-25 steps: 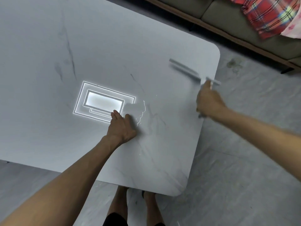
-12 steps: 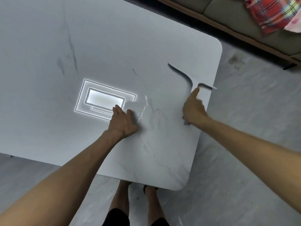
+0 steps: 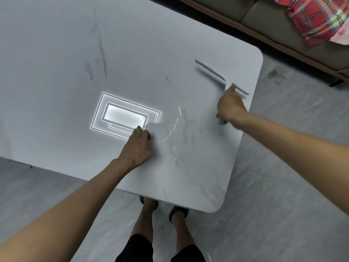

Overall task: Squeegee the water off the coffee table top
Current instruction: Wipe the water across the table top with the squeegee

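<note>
Two hands show: the left hand (image 3: 139, 146) leans on the table (image 3: 56, 53) holding nothing, and the right hand (image 3: 230, 106) grips the squeegee (image 3: 211, 72), its blurry blade near the table's far right corner.

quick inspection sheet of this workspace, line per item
surface: grey marbled table top, glossy, with a lamp reflection in the middle
job's things: thin water streaks in an arc right of the reflection; squeegee blurred over the far right corner, contact with the top unclear
clutter: nothing seen
grippers: right hand grips the squeegee handle; left hand rests on the top beside the streaks, holding nothing
cables: nothing seen
surroundings: grey floor; sofa beyond the table with a plaid cloth on it; the person's feet at the near edge
</note>
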A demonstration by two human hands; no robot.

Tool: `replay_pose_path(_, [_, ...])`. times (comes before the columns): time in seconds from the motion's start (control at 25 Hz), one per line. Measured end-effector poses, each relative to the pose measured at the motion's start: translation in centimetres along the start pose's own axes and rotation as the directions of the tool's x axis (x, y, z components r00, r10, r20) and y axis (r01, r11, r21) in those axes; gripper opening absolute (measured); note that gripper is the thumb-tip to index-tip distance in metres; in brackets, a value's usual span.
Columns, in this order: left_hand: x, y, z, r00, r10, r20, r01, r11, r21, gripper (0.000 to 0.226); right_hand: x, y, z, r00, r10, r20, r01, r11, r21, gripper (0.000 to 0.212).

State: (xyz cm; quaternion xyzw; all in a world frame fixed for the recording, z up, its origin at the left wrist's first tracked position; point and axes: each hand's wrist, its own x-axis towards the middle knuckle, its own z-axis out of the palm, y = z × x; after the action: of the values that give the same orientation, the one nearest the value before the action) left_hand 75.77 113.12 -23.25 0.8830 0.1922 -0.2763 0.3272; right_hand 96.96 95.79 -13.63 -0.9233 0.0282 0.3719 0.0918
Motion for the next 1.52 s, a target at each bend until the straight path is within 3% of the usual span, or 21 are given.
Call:
replay_pose_path(0.12, [-1.5, -1.6, 1.1, 0.999, -0.024, -0.043, 0.026, 0.998, 0.054, 0.043, 2.5, -2.3, -0.7, 0.995, -0.022, -0.1, 0.027, 0.998, 0.053, 0.075])
replay_pose_path(0.24, [-3.2, -2.6, 2.6, 0.996, -0.061, -0.059, 0.067, 0.993, 0.1, 0.042, 0.1, -1.7, 3.6, 0.97, -0.221, -0.101, 0.199, 0.961, -0.194, 0.072])
replay_pose_path(0.48, [-6.5, -0.2, 8.4, 0.986, -0.16, -0.036, 0.164, 0.975, 0.147, 0.048, -3.9, 7.8, 7.6, 0.878, -0.478, 0.007, 0.444, 0.811, -0.381, 0.07])
replay_pose_path(0.68, [-8.3, 3.3, 11.8, 0.978, -0.204, -0.032, 0.207, 0.971, 0.117, 0.046, -6.4, 16.1, 6.9, 0.841, -0.526, 0.126, 0.514, 0.707, -0.485, 0.075])
replay_pose_path(0.88, [-10.8, 5.1, 13.1, 0.963, -0.229, -0.14, 0.22, 0.972, -0.078, 0.034, -9.6, 22.0, 4.2, 0.811, -0.545, 0.214, 0.571, 0.657, -0.492, 0.078])
replay_pose_path(1.08, [-11.5, 2.9, 12.7, 0.919, -0.313, -0.239, 0.282, 0.946, -0.158, 0.028, -5.5, 14.4, 1.9, 0.879, -0.477, -0.02, 0.456, 0.85, -0.265, 0.048])
replay_pose_path(1.24, [-11.7, -0.6, 11.9, 0.882, -0.352, -0.313, 0.293, 0.931, -0.22, 0.025, -1.2, 3.5, 3.9, 0.939, -0.308, -0.155, 0.296, 0.951, -0.093, 0.053])
replay_pose_path(1.36, [-12.2, -2.7, 11.3, 0.866, -0.378, -0.329, 0.302, 0.918, -0.259, 0.028, -2.9, -1.2, 8.8, 0.94, -0.305, -0.153, 0.295, 0.952, -0.085, 0.062])
replay_pose_path(1.52, [-12.7, -4.4, 10.7, 0.834, -0.423, -0.354, 0.333, 0.898, -0.288, 0.021, -7.9, 0.2, 14.4, 0.846, -0.534, 0.014, 0.518, 0.814, -0.262, 0.077])
